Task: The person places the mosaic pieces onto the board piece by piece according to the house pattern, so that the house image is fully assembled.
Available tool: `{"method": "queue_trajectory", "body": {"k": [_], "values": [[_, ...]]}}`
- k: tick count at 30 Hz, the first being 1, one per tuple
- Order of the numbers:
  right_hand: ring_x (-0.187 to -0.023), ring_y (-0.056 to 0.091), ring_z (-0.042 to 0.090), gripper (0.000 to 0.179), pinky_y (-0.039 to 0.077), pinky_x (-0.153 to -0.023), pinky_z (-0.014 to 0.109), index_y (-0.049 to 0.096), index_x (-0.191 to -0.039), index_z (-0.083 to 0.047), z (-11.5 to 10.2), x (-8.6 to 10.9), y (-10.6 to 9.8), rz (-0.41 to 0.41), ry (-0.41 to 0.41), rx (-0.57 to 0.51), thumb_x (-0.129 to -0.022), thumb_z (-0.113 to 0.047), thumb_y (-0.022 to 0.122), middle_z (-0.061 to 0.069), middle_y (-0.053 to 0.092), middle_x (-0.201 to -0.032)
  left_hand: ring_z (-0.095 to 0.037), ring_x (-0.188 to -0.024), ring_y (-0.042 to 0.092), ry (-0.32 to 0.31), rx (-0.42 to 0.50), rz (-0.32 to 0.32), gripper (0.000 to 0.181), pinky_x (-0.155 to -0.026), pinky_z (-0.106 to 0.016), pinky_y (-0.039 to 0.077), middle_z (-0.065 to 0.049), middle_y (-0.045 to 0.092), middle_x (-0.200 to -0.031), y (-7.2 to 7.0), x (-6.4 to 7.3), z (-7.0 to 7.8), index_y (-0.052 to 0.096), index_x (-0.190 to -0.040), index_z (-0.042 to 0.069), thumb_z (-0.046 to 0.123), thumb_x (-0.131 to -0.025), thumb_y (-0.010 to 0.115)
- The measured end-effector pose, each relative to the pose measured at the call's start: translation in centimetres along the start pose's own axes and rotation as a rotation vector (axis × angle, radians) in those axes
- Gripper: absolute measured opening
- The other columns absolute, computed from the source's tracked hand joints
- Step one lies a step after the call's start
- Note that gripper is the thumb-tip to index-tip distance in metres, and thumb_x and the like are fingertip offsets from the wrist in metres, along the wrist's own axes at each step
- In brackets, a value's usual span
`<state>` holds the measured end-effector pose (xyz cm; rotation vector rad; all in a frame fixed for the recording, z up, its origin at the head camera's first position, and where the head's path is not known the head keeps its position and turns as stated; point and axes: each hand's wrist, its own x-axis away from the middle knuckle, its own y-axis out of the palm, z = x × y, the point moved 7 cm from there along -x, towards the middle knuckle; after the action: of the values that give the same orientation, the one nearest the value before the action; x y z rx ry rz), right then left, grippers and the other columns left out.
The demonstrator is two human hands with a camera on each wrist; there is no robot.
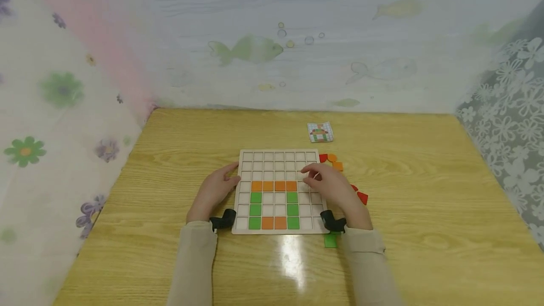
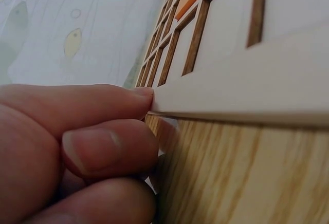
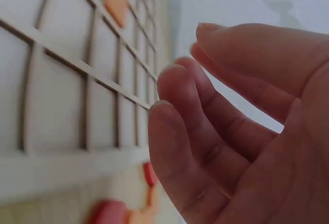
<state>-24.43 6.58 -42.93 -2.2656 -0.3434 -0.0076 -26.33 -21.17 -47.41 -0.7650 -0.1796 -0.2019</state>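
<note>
grid board (image 1: 274, 166) lies flat on the table (image 1: 170, 174) between the two hands, its near half partly filled: a row of orange tiles (image 1: 268, 186) spans the top of the pattern, a column of green tiles (image 1: 255, 209) runs down either side, and a darker orange pair (image 1: 267, 223) sits between their feet. the left hand (image 1: 214, 190) rests against the board's left edge, a fingertip touching the rim, seemingly to steady it. the right hand (image 1: 335, 188) is poised at the board's right side, fingers loosely bent and parted, with nothing visible in its grasp. from where i stand, setting tiles into cells looks like the step in hand, perhaps halfway along; the next move seems to call for picking one of the red pieces (image 1: 362, 198) or orange pieces (image 1: 337, 166) off the board's right and seating it flat in a cell. beyond the board's far right corner lies a card (image 1: 320, 132), its print too small to read surely. the right hand hides some cells and part of a red piece, and a loose green tile (image 1: 330, 241) by the board's near right corner is partly covered. whether the left fingers reach under the board, i cannot tell.
</note>
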Motion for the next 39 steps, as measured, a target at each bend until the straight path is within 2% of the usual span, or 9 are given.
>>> {"method": "queue_trajectory", "body": {"k": [6,15,21,26,33,39], "values": [[-0.076,0.052,0.015,0.024,0.043,-0.064,0.03,0.062,-0.108,-0.015,0.8,0.8,-1.7,0.05,-0.001,-0.008,-0.088,-0.026,0.057,-0.002,0.059,-0.087,-0.021,-0.096,0.053,0.002,-0.006,0.005,0.048,-0.084,-0.042,0.04,-0.007,0.059,-0.109,0.1,-0.2,0.0,0.04,-0.136,0.027,0.035,-0.09,0.051],[-0.082,0.05,0.019,0.026,0.043,-0.069,0.033,0.06,-0.111,-0.014,3.0,1.4,-1.7,0.068,0.073,0.005,-0.088,-0.026,0.057,0.0,0.058,-0.094,-0.022,-0.102,0.052,0.007,-0.008,0.009,0.048,-0.088,-0.044,0.038,-0.008,0.058,-0.114,0.1,-0.2,-0.1,0.04,-0.136,0.026,0.035,-0.09,0.051],[-0.086,0.05,0.021,0.027,0.042,-0.075,0.036,0.059,-0.111,-0.013,4.2,1.7,-2.0,0.086,0.116,0.052,-0.086,-0.024,0.059,0.004,0.056,-0.096,-0.02,-0.099,0.052,0.012,0.007,0.01,0.048,-0.088,-0.043,0.038,-0.006,0.058,-0.111,0.1,-0.2,-0.1,0.04,-0.135,0.027,0.035,-0.09,0.051],[-0.085,0.051,0.02,0.029,0.042,-0.075,0.037,0.059,-0.111,-0.009,4.5,1.8,-2.2,0.075,0.112,0.063,-0.085,-0.022,0.061,0.005,0.055,-0.095,-0.019,-0.094,0.054,0.013,0.0,0.011,0.048,-0.085,-0.042,0.04,-0.005,0.06,-0.105,0.1,-0.4,-0.2,0.04,-0.135,0.027,0.034,-0.09,0.052],[-0.084,0.049,0.022,0.033,0.041,-0.074,0.037,0.059,-0.111,-0.007,5.0,2.1,-2.1,0.034,0.135,0.083,-0.082,-0.02,0.065,0.008,0.054,-0.096,-0.023,-0.106,0.051,0.009,0.01,0.005,0.049,-0.09,-0.045,0.037,-0.009,0.058,-0.115,0.2,-0.3,-0.3,0.039,-0.136,0.026,0.034,-0.089,0.053],[-0.085,0.05,0.022,0.032,0.042,-0.076,0.039,0.06,-0.111,-0.006,5.0,2.1,-1.9,0.021,0.096,0.131,-0.081,-0.015,0.066,0.008,0.057,-0.095,-0.023,-0.117,0.042,-0.019,0.051,-0.008,0.048,-0.097,-0.046,0.031,-0.006,0.052,-0.125,0.3,-0.3,-0.5,0.038,-0.136,0.029,0.037,-0.09,0.051]]}}
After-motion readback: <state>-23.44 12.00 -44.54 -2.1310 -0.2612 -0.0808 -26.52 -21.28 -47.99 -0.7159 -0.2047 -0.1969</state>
